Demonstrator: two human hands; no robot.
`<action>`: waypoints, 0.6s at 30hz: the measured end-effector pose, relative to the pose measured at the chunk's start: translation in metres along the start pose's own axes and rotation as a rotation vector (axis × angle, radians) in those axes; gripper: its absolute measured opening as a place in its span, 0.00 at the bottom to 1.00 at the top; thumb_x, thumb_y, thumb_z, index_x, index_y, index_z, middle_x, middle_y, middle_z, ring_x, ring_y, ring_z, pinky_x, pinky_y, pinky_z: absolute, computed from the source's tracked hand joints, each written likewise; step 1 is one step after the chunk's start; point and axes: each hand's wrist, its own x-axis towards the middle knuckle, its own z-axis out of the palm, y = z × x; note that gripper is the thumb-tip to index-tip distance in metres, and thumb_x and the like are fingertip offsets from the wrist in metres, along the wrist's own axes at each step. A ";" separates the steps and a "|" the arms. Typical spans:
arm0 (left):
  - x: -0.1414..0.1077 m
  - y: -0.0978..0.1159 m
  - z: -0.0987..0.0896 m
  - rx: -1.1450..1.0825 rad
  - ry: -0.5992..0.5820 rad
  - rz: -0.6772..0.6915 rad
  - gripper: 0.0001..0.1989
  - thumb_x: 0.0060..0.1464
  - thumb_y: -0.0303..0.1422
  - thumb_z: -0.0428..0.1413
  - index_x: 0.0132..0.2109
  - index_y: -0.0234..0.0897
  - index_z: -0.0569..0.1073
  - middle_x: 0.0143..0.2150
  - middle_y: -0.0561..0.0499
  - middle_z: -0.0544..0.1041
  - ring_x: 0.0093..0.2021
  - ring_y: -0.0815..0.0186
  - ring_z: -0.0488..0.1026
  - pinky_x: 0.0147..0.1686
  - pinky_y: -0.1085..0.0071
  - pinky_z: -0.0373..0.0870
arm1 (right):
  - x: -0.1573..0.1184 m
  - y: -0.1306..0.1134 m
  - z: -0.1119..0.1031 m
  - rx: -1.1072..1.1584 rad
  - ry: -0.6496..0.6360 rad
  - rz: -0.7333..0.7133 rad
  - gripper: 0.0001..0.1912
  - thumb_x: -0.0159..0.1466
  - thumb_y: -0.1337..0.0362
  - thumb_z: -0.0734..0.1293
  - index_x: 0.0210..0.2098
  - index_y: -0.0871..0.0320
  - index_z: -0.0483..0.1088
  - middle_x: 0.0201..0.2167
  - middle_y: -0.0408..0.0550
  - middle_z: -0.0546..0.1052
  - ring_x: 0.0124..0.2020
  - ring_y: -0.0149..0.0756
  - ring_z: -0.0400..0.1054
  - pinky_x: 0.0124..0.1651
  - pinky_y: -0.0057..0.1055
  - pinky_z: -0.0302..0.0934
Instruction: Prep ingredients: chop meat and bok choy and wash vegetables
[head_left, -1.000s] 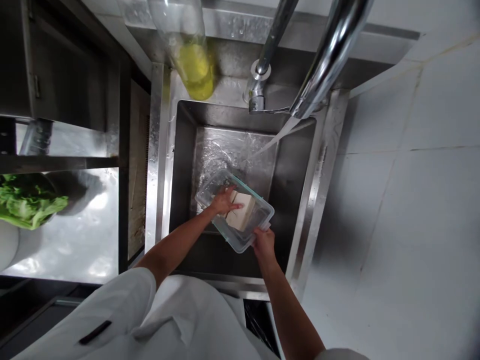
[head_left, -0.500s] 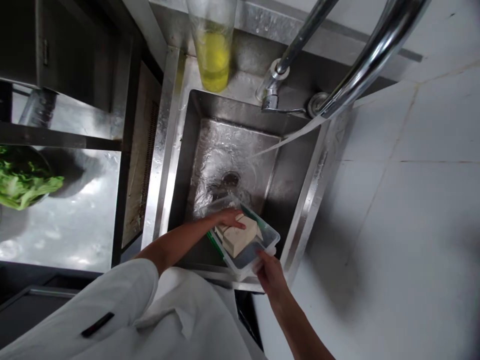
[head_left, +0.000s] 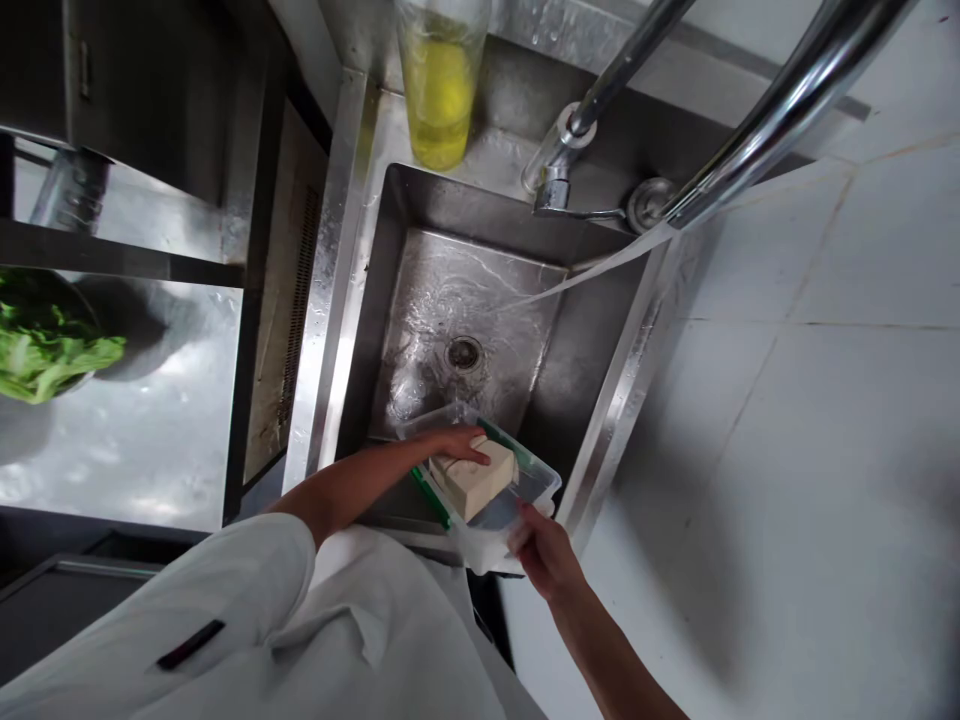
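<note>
A pale block of tofu (head_left: pixel 480 484) lies in a clear plastic container (head_left: pixel 499 513) with green clips, held over the near end of the sink. My left hand (head_left: pixel 459 443) reaches into the container and lies over the tofu, its thumb and fingers closed about the top and far side; some fingers are hidden. My right hand (head_left: pixel 541 545) grips the container's near right corner. The container slants over the basin.
Water runs from the chrome faucet (head_left: pixel 750 130) into the steel sink (head_left: pixel 465 290), around its drain (head_left: pixel 463 352). A bottle of yellow liquid (head_left: pixel 440 100) stands on the back ledge. Leafy greens (head_left: pixel 52 355) sit in a bowl on the left shelf. A tiled wall (head_left: pixel 810 420) bounds the right.
Less water splashes near the container, and the drain shows more plainly. Both hands keep their hold, with the container shifted only slightly. The view has moved a little.
</note>
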 end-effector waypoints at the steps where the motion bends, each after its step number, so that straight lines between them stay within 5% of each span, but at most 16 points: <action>1: 0.000 -0.001 0.001 -0.004 -0.002 -0.004 0.35 0.53 0.57 0.65 0.61 0.42 0.75 0.63 0.42 0.77 0.62 0.49 0.74 0.59 0.61 0.71 | -0.001 0.000 0.001 0.022 0.041 0.065 0.15 0.47 0.63 0.82 0.31 0.58 0.78 0.29 0.50 0.83 0.26 0.41 0.77 0.23 0.32 0.71; 4: 0.001 -0.004 0.005 -0.020 -0.027 0.018 0.32 0.54 0.56 0.64 0.59 0.42 0.76 0.60 0.44 0.79 0.61 0.49 0.76 0.58 0.61 0.72 | -0.005 -0.002 0.004 0.059 0.113 0.175 0.16 0.46 0.65 0.81 0.35 0.59 0.80 0.38 0.53 0.85 0.33 0.42 0.80 0.30 0.32 0.76; 10: 0.003 -0.010 0.012 -0.014 -0.033 0.008 0.32 0.53 0.56 0.64 0.58 0.43 0.77 0.58 0.44 0.80 0.57 0.50 0.78 0.55 0.62 0.73 | -0.008 -0.002 0.003 0.070 0.137 0.213 0.16 0.45 0.66 0.81 0.34 0.60 0.79 0.33 0.51 0.85 0.29 0.38 0.78 0.29 0.30 0.75; 18: -0.007 0.000 0.010 0.038 -0.006 -0.014 0.34 0.55 0.58 0.63 0.60 0.43 0.76 0.60 0.43 0.78 0.60 0.50 0.76 0.57 0.61 0.72 | -0.009 0.010 -0.012 -0.003 0.052 0.119 0.17 0.47 0.62 0.81 0.34 0.58 0.77 0.34 0.49 0.84 0.31 0.41 0.79 0.30 0.32 0.74</action>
